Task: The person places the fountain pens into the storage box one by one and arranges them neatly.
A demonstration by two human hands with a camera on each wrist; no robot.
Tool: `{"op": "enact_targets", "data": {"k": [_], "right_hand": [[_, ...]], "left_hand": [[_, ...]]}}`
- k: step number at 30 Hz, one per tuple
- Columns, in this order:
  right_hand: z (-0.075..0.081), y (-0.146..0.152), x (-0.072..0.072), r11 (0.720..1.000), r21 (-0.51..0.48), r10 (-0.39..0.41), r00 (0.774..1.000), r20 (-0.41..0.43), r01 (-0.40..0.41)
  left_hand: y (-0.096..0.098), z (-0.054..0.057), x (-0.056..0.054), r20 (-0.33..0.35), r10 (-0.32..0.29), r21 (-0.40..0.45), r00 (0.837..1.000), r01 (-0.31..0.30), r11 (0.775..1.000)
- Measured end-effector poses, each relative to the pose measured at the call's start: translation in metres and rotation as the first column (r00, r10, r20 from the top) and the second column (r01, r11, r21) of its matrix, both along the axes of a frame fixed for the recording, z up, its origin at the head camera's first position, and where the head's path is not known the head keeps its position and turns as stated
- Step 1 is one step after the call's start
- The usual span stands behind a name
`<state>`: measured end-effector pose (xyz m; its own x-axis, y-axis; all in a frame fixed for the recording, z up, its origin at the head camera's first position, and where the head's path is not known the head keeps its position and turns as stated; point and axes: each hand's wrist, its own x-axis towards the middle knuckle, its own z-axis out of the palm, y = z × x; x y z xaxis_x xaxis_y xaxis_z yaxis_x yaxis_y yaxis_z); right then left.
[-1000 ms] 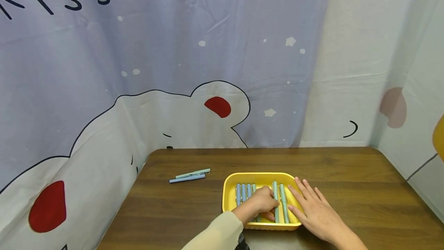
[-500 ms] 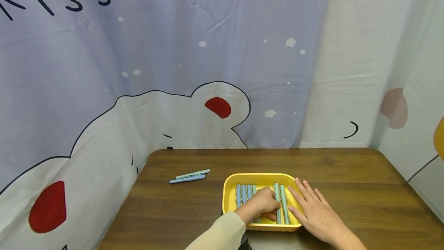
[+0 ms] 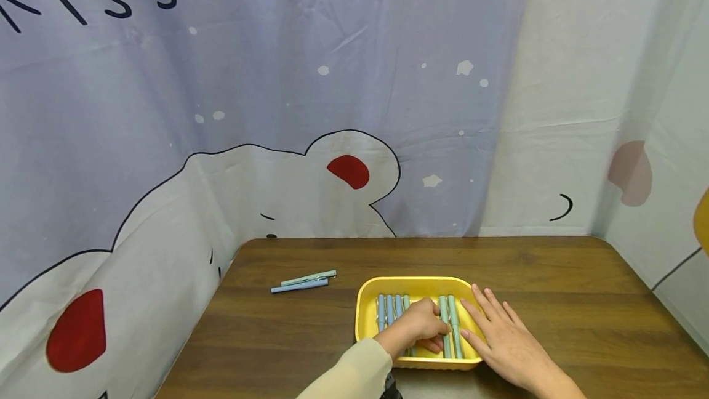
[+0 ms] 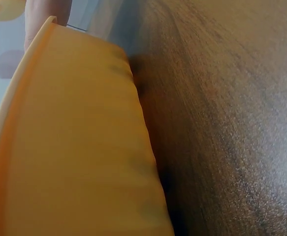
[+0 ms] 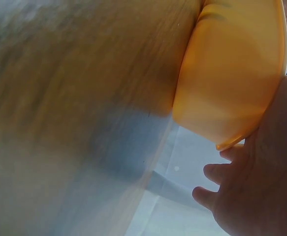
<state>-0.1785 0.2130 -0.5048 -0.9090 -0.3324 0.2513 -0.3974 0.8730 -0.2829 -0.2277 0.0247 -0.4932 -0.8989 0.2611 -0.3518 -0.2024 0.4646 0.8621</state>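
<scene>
Inside the yellow plastic tray (image 3: 410, 280), pens lie side by side. My left hand (image 3: 416, 321) reaches over the tray's front rim and pinches a light green pen (image 3: 444, 310) with its fingertips; part of that pen is hidden under the finger. Just right of it lies a second green pen (image 3: 455, 325). At the left side are several blue pens (image 3: 389, 310) and another green pen (image 3: 406, 302), partly covered by the left hand. My right hand (image 3: 506, 346) rests with spread, straight fingers against the tray's right rim. The right wrist view shows its fingers (image 5: 217, 173) beside the tray wall (image 5: 232, 64).
On the brown wooden table (image 3: 526, 263), left of the tray, lie a loose green pen (image 3: 307, 278) and a loose blue pen (image 3: 299, 286), touching or nearly so. A printed curtain (image 3: 266, 79) hangs behind the table's far edge. The left wrist view is mostly tray wall (image 4: 79, 132).
The left hand has shifted slightly right, and the green pen under its fingertips has moved right, closer to the green pen beside it. The right hand has stayed at the rim.
</scene>
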Motion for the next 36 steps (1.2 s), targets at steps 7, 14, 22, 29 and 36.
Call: {"op": "enact_targets", "data": {"k": [7, 14, 22, 29, 36], "right_hand": [[0.0, -0.001, 0.0, 1.0, 0.004, 0.0, 1.0, 0.001, 0.0], [0.0, -0.001, 0.0, 1.0, 0.005, -0.001, 1.0, 0.014, 0.001], [0.001, 0.0, 0.002, 1.0, 0.002, -0.001, 1.0, 0.009, 0.001], [0.0, 0.0, 0.001, 1.0, 0.02, 0.0, 1.0, -0.009, 0.0], [0.0, -0.001, -0.001, 1.0, 0.029, 0.004, 1.0, -0.013, -0.004]], "left_hand": [[-0.002, -0.001, 0.0, 0.0, -0.011, -0.002, 1.0, 0.011, 1.0], [-0.003, 0.0, 0.002, 0.02, -0.021, -0.008, 1.0, 0.021, 1.0], [-0.007, 0.004, 0.004, 0.008, -0.041, -0.018, 0.999, 0.041, 0.999], [-0.015, 0.013, 0.005, -0.013, -0.058, -0.044, 0.998, 0.057, 0.997], [-0.034, 0.024, -0.002, -0.043, -0.098, 0.024, 0.994, 0.099, 0.995]]}}
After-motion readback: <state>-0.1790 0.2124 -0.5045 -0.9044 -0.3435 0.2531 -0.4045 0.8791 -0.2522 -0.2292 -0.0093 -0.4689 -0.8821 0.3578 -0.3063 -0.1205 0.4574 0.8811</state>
